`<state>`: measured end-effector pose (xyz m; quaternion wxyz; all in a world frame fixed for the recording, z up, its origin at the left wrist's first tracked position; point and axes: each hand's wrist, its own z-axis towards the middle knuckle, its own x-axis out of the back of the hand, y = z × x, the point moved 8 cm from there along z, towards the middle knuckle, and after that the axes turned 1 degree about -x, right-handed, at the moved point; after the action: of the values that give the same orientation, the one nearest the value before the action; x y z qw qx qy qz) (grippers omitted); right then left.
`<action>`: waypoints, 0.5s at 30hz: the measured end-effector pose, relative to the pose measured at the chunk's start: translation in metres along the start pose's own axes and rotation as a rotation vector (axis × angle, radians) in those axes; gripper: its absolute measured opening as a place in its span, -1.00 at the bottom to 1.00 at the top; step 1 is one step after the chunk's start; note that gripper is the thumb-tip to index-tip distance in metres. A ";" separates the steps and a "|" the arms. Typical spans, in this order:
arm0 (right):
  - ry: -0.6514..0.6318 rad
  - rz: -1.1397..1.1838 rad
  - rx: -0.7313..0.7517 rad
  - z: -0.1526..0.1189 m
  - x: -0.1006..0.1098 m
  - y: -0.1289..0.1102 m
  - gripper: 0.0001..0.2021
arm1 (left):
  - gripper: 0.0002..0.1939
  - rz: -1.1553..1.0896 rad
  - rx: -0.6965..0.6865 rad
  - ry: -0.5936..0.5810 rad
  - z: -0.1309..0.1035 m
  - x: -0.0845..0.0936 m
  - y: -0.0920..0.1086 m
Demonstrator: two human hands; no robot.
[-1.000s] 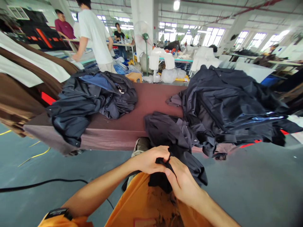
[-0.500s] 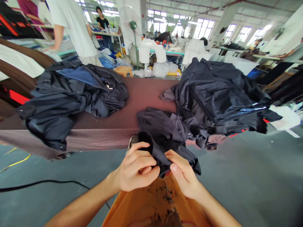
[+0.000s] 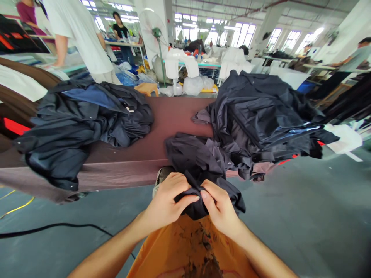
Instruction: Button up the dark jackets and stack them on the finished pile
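A dark garment (image 3: 197, 154) lies partly on the brown-covered table (image 3: 174, 116) and hangs over its front edge towards me. My left hand (image 3: 171, 199) grips a fold of it, thumb pointing right. Close beside it, my right hand (image 3: 218, 202) pinches the same cloth between thumb and fingers. The two thumbs are nearly touching. The cloth inside both grips is hidden. Behind the held garment, to the right, rises a large heap of dark garments (image 3: 261, 112).
Another dark garment pile (image 3: 87, 116) covers the table's left part and droops over the front. A person in a white shirt (image 3: 78, 34) stands behind it. A fan (image 3: 156, 33), a small stool (image 3: 147, 88) and more worktables stand further back. A black cable (image 3: 58, 224) crosses the floor.
My left hand's fingers have closed down over the cloth and its thumb has come nearer the right thumb. The raised, open fold between the hands is now gathered flatter. The view has shifted slightly.
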<state>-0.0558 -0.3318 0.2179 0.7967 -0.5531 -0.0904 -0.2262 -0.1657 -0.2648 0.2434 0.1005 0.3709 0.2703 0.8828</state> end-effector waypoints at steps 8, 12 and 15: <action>-0.050 -0.105 0.159 -0.001 -0.010 0.012 -0.77 | -0.64 -0.559 0.507 0.108 -0.022 -0.023 -0.049; 0.091 -0.317 0.409 -0.001 -0.031 0.031 -0.79 | -0.63 -0.972 0.873 0.389 -0.051 -0.056 -0.078; 0.130 -0.350 0.404 0.012 -0.045 0.045 -0.74 | -0.62 -0.991 0.924 0.462 -0.056 -0.061 -0.095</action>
<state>-0.0730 -0.2964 0.1664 0.8437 -0.3435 -0.1766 -0.3728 -0.1646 -0.2314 0.1220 0.2625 0.0127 0.7676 0.5846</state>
